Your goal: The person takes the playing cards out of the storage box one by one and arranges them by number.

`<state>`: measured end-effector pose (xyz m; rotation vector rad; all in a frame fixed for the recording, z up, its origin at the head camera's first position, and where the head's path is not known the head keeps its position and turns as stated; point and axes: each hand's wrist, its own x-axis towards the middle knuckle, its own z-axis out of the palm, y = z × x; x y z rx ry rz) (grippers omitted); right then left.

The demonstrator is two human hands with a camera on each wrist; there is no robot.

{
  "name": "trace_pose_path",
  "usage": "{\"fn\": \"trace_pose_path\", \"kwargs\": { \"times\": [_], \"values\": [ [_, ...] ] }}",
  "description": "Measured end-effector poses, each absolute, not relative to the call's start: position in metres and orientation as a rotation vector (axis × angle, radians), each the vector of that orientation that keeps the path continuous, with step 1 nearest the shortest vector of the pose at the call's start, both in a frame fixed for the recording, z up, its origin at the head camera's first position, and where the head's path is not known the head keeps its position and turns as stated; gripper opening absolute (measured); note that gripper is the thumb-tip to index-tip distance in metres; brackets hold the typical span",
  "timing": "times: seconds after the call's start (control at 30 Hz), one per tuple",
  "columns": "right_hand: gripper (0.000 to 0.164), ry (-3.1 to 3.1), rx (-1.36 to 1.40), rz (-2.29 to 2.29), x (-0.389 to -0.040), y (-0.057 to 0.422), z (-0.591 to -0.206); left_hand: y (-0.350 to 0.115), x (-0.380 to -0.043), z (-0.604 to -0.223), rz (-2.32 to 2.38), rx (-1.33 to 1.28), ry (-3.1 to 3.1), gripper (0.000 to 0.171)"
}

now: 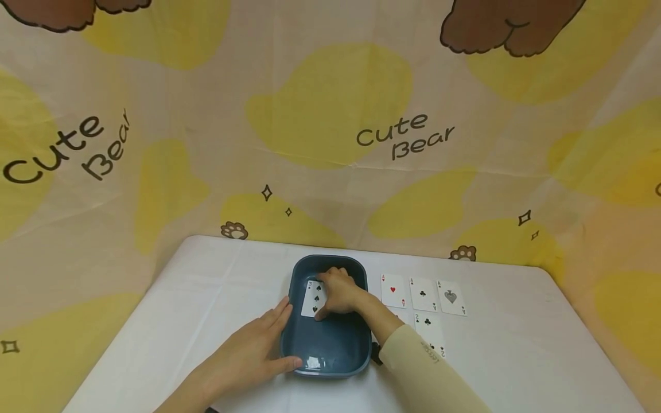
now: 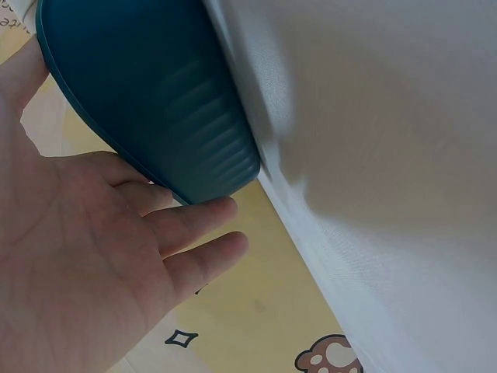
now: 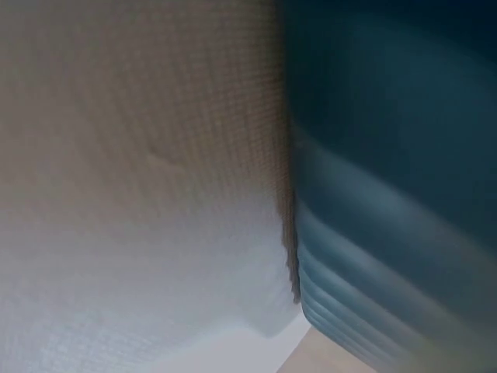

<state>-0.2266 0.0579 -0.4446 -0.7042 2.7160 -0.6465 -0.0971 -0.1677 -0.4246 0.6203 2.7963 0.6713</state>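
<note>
A dark blue rounded basin (image 1: 327,344) stands on the white-covered table. My right hand (image 1: 338,292) reaches inside it and pinches a playing card (image 1: 310,301) with black spade pips, thumb at the lower edge and a finger at the upper edge. Part of the card's right side is hidden by that hand. At the basin's left side my left hand (image 1: 253,347) rests with extended fingers against the outer wall and the thumb by the near rim. The left wrist view shows these fingers (image 2: 194,225) fairly straight beside the ribbed wall.
Right of the basin lie an ace of hearts (image 1: 392,291), an ace of clubs (image 1: 423,294) and an ace of spades (image 1: 451,297) in a row. A two of clubs (image 1: 428,328) lies nearer, partly under the right sleeve (image 1: 428,367). A patterned cloth (image 1: 330,115) hangs behind the table.
</note>
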Motion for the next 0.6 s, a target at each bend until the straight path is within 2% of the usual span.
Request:
{"fn": "trace_pose_path", "kwargs": {
  "times": [0.6],
  "values": [
    [0.092,2.635,-0.670,-0.785,-0.2243,0.0568,-0.4435,-0.1669,-0.0970,-0.4257,0.651,0.608,2.803,0.108]
  ]
}}
